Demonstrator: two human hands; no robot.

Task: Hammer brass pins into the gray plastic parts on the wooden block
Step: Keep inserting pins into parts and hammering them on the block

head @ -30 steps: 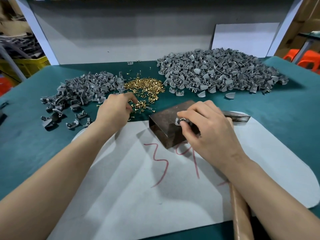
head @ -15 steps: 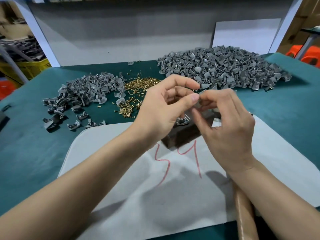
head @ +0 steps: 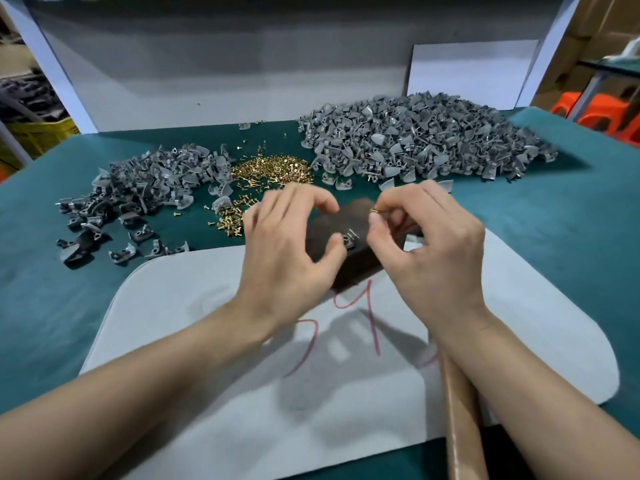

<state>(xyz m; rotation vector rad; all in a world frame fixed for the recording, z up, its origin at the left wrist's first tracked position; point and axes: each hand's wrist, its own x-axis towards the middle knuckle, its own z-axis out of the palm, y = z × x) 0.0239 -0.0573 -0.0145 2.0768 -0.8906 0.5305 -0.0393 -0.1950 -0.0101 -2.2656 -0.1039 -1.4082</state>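
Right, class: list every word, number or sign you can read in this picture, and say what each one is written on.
"4": red handwriting on the white mat, just below the wooden block.
Red curl left of it, maybe "3" or "5": its top is hidden behind the wrist of the left hand, so I cannot tell.
Another red stroke further right: mostly hidden, unreadable.
No other text is visible.
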